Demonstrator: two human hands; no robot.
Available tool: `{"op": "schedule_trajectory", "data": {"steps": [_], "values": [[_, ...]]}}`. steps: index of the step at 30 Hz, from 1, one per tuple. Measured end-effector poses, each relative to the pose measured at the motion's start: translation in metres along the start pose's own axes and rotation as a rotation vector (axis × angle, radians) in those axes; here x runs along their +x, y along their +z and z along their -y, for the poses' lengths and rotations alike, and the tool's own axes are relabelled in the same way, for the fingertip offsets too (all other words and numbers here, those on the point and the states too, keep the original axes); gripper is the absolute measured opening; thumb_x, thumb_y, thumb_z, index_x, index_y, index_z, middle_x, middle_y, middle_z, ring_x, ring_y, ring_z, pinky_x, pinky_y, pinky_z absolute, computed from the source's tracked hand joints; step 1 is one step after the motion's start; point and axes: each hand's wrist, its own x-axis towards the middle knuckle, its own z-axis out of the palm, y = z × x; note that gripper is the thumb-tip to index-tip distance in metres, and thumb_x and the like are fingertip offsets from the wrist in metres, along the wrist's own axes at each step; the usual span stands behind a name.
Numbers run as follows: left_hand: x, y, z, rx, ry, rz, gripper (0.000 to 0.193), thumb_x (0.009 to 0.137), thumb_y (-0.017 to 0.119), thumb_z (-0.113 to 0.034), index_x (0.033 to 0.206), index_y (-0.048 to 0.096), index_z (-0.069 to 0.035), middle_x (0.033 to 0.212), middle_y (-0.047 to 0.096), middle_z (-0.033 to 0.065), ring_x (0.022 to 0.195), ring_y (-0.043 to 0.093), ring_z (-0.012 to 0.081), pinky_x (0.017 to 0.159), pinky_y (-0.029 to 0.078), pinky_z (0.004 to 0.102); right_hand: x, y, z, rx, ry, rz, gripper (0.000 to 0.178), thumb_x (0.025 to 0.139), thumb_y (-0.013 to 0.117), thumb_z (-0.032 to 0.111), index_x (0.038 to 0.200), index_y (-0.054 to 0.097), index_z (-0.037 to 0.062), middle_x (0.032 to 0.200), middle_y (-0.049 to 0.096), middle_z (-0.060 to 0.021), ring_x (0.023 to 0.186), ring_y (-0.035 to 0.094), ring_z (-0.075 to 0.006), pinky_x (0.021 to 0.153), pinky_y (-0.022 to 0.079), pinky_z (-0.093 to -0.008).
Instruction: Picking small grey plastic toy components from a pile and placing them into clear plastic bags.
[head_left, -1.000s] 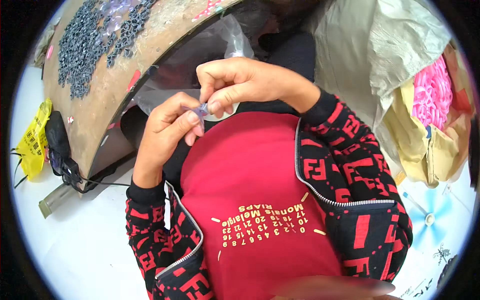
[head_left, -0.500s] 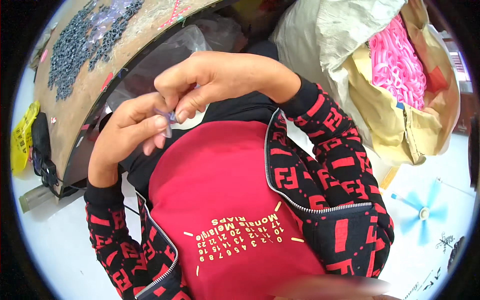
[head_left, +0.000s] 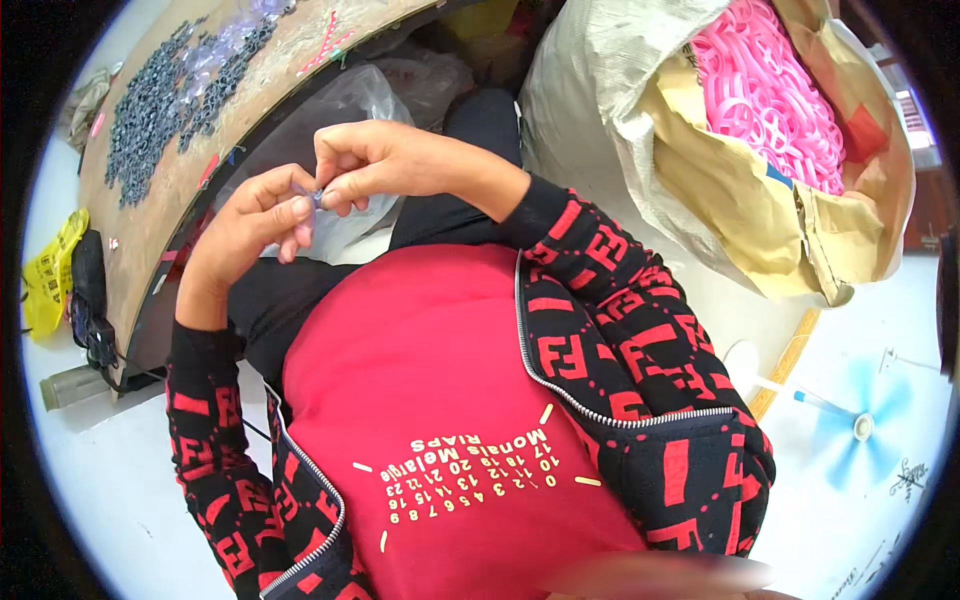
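Note:
In front of my belly my two hands meet, fingertips nearly touching. Thumb and fingers of my left hand point(head_left: 258, 222) pinch a small translucent purplish piece point(head_left: 317, 199), mostly covered by the fingers. From the other side, my right hand point(head_left: 378, 162) is closed at the same piece, thumb against curled fingers. Whether a dark ring is joined to it is too small to tell. To the far left, a pile of small dark grey rings point(head_left: 150, 130) lies on the wooden table point(head_left: 118, 255), with translucent purplish pieces point(head_left: 232, 42) beside it.
A large white woven sack point(head_left: 580, 110) lined with brown paper stands at right, full of pink loops point(head_left: 770, 95). Clear plastic bags point(head_left: 365, 95) hang by the table's edge. A yellow bag point(head_left: 52, 275) is at far left, a blue fan point(head_left: 862, 427) at lower right.
Both hands have shifted slightly left, staying together at the purplish piece. My right hand sits a little lower, its wrist less bent. The view has shifted, showing more of the sack.

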Motion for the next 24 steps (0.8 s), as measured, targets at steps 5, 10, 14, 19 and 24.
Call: {"op": "schedule_trajectory", "data": {"steps": [5, 10, 14, 19, 24], "values": [[0.019, -0.013, -0.011, 0.136, -0.032, 0.011, 0.022, 0.089, 0.054, -0.027, 0.092, 0.054, -0.006, 0.067, 0.055, -0.0015, 0.053, 0.05, 0.0037, 0.048, 0.039, 0.0164, -0.001, -0.004, -0.014, 0.015, -0.003, -0.193, 0.018, 0.084, 0.061, 0.015, 0.09, 0.051, 0.0019, 0.078, 0.061, -0.0068, 0.069, 0.058, -0.011, 0.059, 0.045, -0.0239], [0.025, -0.011, -0.015, 0.144, 0.01, -0.034, 0.021, 0.09, 0.053, -0.028, 0.088, 0.054, -0.007, 0.068, 0.055, -0.0021, 0.055, 0.05, 0.0031, 0.05, 0.038, 0.0159, -0.004, -0.004, -0.019, 0.113, -0.039, -0.29, 0.017, 0.085, 0.061, 0.014, 0.093, 0.052, 0.0025, 0.078, 0.061, -0.0057, 0.069, 0.057, -0.0109, 0.061, 0.046, -0.024], [0.026, -0.007, -0.006, 0.114, 0.068, -0.078, 0.02, 0.089, 0.053, -0.027, 0.086, 0.054, -0.007, 0.07, 0.056, -0.0023, 0.058, 0.049, 0.0023, 0.052, 0.039, 0.016, -0.003, -0.005, -0.019, 0.153, 0.021, -0.342, 0.016, 0.084, 0.062, 0.013, 0.093, 0.053, 0.0031, 0.082, 0.06, -0.0047, 0.071, 0.057, -0.0107, 0.062, 0.046, -0.0239], [0.019, -0.009, 0.004, 0.078, 0.153, -0.144, 0.02, 0.088, 0.054, -0.025, 0.087, 0.056, -0.006, 0.073, 0.057, -0.0017, 0.06, 0.05, 0.0029, 0.055, 0.04, 0.0172, 0.001, -0.006, -0.009, 0.112, 0.029, -0.298, 0.017, 0.084, 0.063, 0.013, 0.095, 0.054, 0.0029, 0.083, 0.06, -0.004, 0.072, 0.057, -0.0097, 0.063, 0.047, -0.0233], [0.01, -0.014, 0.005, 0.087, 0.057, 0.07, 0.017, 0.086, 0.058, -0.023, 0.087, 0.057, -0.006, 0.072, 0.057, -0.0014, 0.059, 0.053, 0.0046, 0.053, 0.042, 0.0181, -0.003, 0.009, -0.014, 0.175, 0.09, -0.207, 0.019, 0.083, 0.063, 0.014, 0.095, 0.053, 0.0019, 0.081, 0.058, -0.0038, 0.071, 0.056, -0.0106, 0.065, 0.046, -0.0249]]}}
